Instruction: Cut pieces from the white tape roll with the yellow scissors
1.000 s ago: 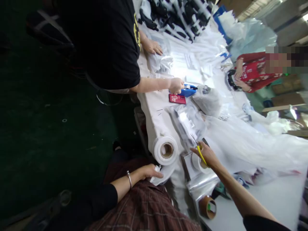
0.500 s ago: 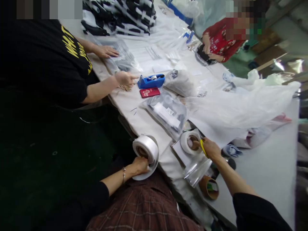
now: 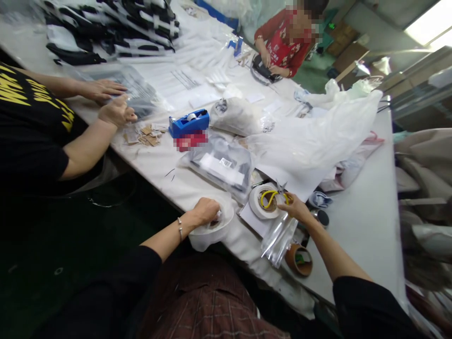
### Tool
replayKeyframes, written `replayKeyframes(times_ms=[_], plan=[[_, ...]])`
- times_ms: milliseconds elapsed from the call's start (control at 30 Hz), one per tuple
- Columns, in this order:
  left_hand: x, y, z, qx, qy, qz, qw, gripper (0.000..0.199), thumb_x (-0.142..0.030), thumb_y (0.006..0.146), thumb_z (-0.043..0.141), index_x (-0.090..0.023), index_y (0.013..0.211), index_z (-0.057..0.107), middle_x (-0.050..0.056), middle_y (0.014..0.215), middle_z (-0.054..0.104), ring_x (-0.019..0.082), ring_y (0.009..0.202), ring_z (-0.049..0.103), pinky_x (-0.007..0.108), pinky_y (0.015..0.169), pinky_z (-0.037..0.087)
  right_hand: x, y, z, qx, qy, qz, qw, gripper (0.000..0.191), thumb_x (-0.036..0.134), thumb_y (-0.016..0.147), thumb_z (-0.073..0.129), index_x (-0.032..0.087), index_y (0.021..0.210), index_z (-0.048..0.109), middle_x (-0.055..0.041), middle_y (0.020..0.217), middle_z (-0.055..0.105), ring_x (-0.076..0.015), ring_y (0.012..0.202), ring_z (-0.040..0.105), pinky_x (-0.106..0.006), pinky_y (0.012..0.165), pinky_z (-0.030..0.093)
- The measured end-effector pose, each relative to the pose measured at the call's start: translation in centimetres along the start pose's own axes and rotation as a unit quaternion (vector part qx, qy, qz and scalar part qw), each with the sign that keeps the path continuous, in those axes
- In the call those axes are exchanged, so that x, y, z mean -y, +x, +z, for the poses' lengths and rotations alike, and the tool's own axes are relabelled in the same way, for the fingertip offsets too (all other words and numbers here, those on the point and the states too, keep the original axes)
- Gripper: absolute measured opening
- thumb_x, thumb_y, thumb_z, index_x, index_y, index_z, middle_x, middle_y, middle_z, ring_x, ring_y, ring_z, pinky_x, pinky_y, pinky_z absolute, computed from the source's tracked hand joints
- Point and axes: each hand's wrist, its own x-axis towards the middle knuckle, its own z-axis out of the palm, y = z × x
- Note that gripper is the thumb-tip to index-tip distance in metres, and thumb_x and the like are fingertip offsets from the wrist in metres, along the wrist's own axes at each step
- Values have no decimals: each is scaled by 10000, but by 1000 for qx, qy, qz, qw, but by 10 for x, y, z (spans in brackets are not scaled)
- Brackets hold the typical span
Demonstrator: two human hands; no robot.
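Observation:
My left hand [image 3: 206, 210] is closed at the core of a wide white roll [image 3: 226, 219], which lies nearly flat at the table's front edge. What the roll is made of I cannot make out. My right hand [image 3: 297, 207] grips yellow-handled scissors [image 3: 269, 199], their blades parted and pointing away from me. Under the scissors lies a second white roll [image 3: 253, 203] with a brown core. Clear plastic film [image 3: 277, 240] hangs off the near side of a white box below my right hand. Just beyond both hands is a clear bag with dark contents and a white label [image 3: 221, 170].
A blue tape dispenser [image 3: 189, 123] stands mid-table near small brown tags [image 3: 150, 135]. Right of the film is a brown cylindrical holder [image 3: 304, 269]. At left, a co-worker's hands [image 3: 115, 110] are over a plastic bag; across the table, a person in red handles a dark item [image 3: 262, 69].
The roll at my left hand has gone from tilted upright to lying flatter. The scissors have turned so their blades show. The co-worker's near hand has drawn back to the bag.

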Motion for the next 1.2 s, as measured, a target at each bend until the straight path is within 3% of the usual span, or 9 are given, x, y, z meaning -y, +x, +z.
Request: replayKeyframes(times_ms=[100,200,267,367,467,567,733,967,1200], plan=[[-8,32,-12,-15,1,-6,1000,213,-146,793,585,-131,907,764,190,968,734,331,970,669,389,829,484,1,-8,-5,3,-110,22,994,566,302,807,592,108,1332,505,-161,1069,692,-307,1017,648,-429,913,475],[-11,47,-17,-18,-7,-14,1000,236,-170,793,602,-130,957,766,193,1003,731,338,1004,656,386,843,476,14,-23,-10,-69,-133,-27,988,488,307,860,528,127,1313,519,-188,1155,653,-321,1036,631,-449,904,476],[-8,44,-22,-7,-18,-15,1000,258,-242,771,662,-180,998,767,144,1014,740,312,994,659,350,831,476,31,-37,-6,-110,-87,-86,986,425,326,874,525,143,1256,557,-152,1104,669,-272,946,650,-411,874,500],[3,15,-37,11,-144,-17,989,286,-331,724,722,-211,979,770,69,949,755,248,904,671,283,783,476,66,-67,13,-72,32,-198,977,293,341,889,535,172,1108,629,-97,975,693,-224,855,655,-376,847,529],[14,-35,-58,-5,-373,-13,928,287,-366,737,702,-163,931,762,49,891,745,206,838,657,256,750,475,100,-96,45,-29,76,-356,931,290,337,907,542,209,1159,610,-108,1086,673,-252,1031,623,-423,943,507],[15,-91,-76,-50,-503,-52,861,301,-411,730,718,-142,864,739,16,755,702,145,675,603,219,621,437,121,-110,79,3,85,-471,878,516,362,867,629,218,1340,479,-138,1264,604,-279,1205,545,-467,1035,456],[-1,-141,-79,-188,-579,-103,787,336,-439,665,789,-131,670,657,-47,526,521,65,483,428,182,474,289,128,-89,117,53,36,-512,857,842,438,723,770,170,1419,380,-192,1347,543,-335,1256,504,-533,1042,414],[-13,-144,-78,-354,-673,-98,642,528,-590,557,838,-152,596,546,-102,415,323,22,368,244,177,382,153,138,-58,113,79,-95,-547,828,428,405,776,713,219,1147,605,-85,1131,653,-262,1174,503,-421,997,346],[-30,-189,-112,-424,-664,-112,606,542,-563,549,862,-182,598,480,-100,450,317,27,379,250,183,389,182,151,-46,106,81,-157,-593,786,374,429,744,750,198,1005,616,-67,1055,669,-273,1097,511,-407,903,354]])
